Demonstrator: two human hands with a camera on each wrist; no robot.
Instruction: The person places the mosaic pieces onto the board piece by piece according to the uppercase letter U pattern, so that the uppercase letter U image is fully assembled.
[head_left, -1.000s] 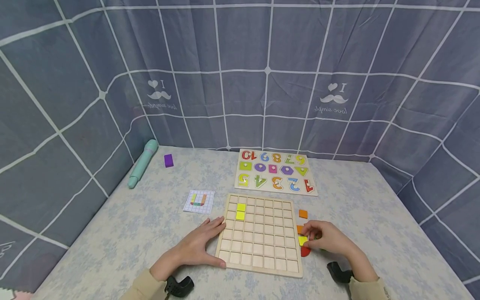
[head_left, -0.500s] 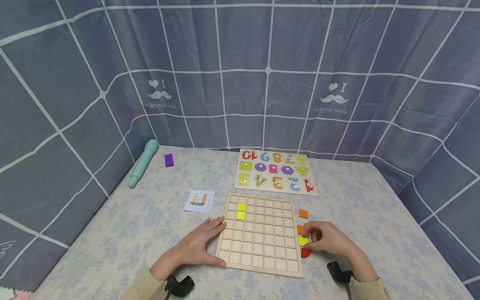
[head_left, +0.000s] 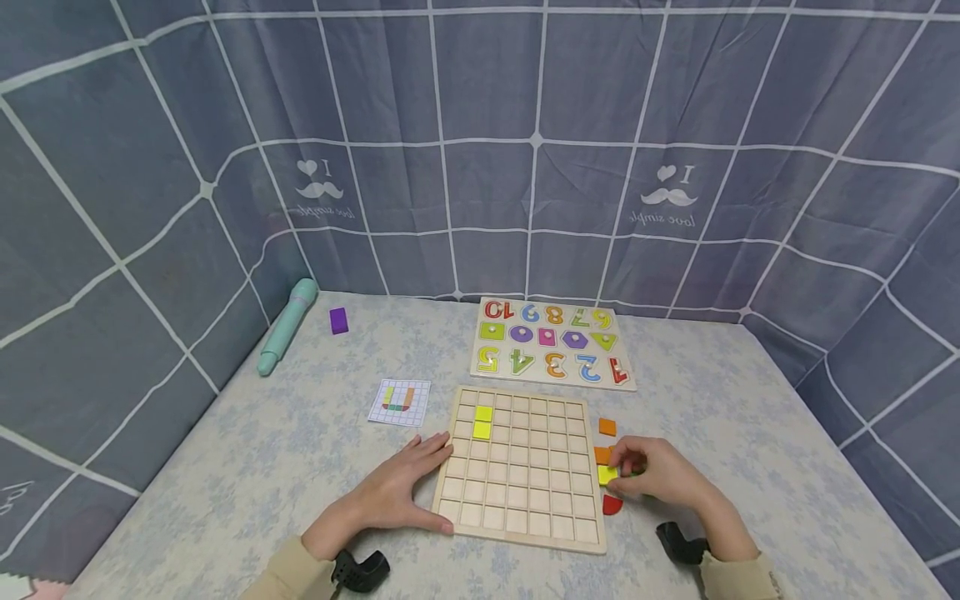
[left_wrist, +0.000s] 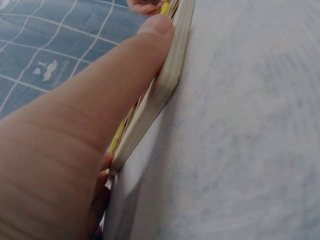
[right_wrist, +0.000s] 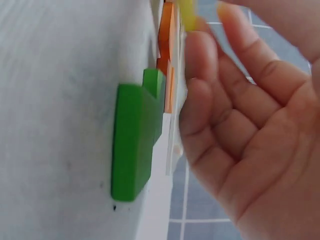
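A square wooden grid board [head_left: 527, 504] lies on the table, with two yellow square tiles [head_left: 482, 422] in its upper left cells. My left hand [head_left: 393, 492] rests at the board's left side, thumb and fingers spread along the edge; the left wrist view shows the thumb [left_wrist: 115, 75] against the rim. Beyond the right edge, my right hand [head_left: 660, 473] pinches a yellow tile [head_left: 607, 475] between thumb and fingertips. Orange tiles [head_left: 607, 427] and a red rounded piece [head_left: 612, 505] lie around it. Green blocks [right_wrist: 135, 145] show beside that hand in the right wrist view.
A small card [head_left: 400, 402] with a coloured U pattern lies left of the board. Behind stands a number-and-shape puzzle [head_left: 552, 344]. Further left are a purple block [head_left: 338, 321] and a teal microphone-like stick [head_left: 287, 327]. A grey-blue checked curtain [head_left: 487, 183] encloses the table.
The right hand and the yellow tile have shifted slightly up and away from the red piece, which now shows more fully. My left hand has stayed in place.
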